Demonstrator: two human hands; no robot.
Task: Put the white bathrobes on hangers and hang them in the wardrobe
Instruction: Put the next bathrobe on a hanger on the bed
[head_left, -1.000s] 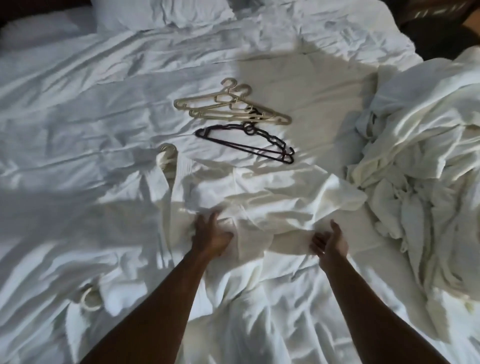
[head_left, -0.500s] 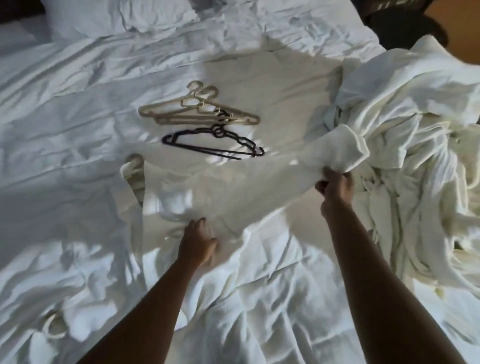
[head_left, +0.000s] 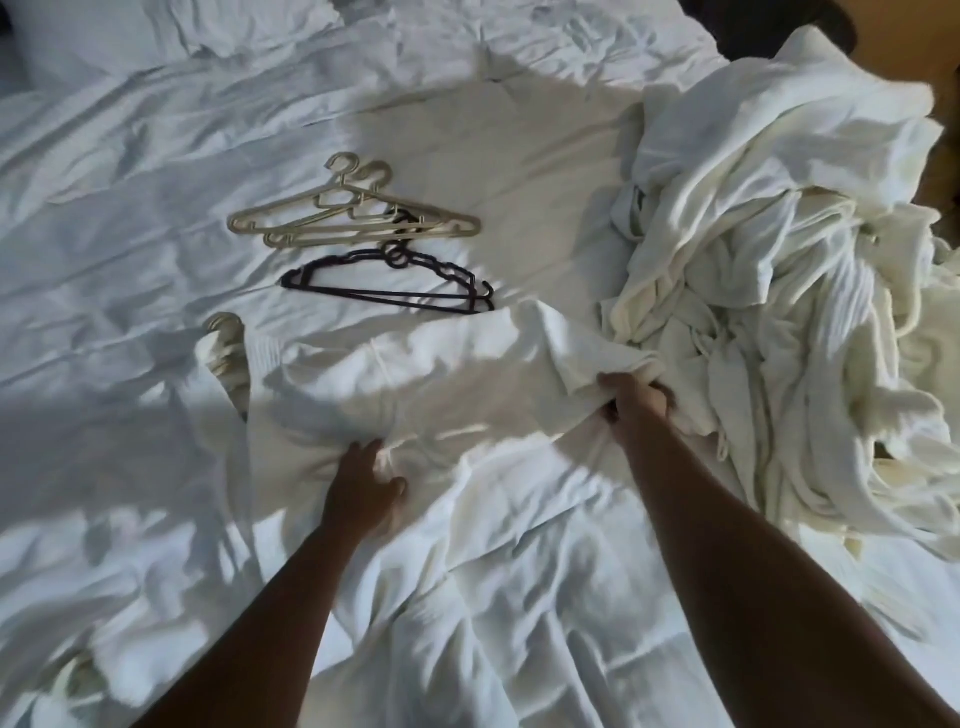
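Note:
A white bathrobe (head_left: 415, 374) lies spread on the bed in front of me. The hook of a cream hanger (head_left: 223, 332) sticks out at its left end. My left hand (head_left: 363, 483) presses on the robe's near edge, fingers spread. My right hand (head_left: 636, 400) grips a bunched fold at the robe's right end. Beyond the robe lie two cream hangers (head_left: 353, 221) and dark hangers (head_left: 400, 280) on the sheet.
A heap of more white robes (head_left: 779, 270) fills the right side of the bed. Pillows (head_left: 171, 31) sit at the far end. The rumpled white sheet (head_left: 104, 249) covers the rest. Another cream hanger hook (head_left: 72, 680) shows at the lower left.
My right hand took hold of the robe's right part, lifted it to the right, and has now lowered it toward the bed. My left hand stayed on the robe's near edge.

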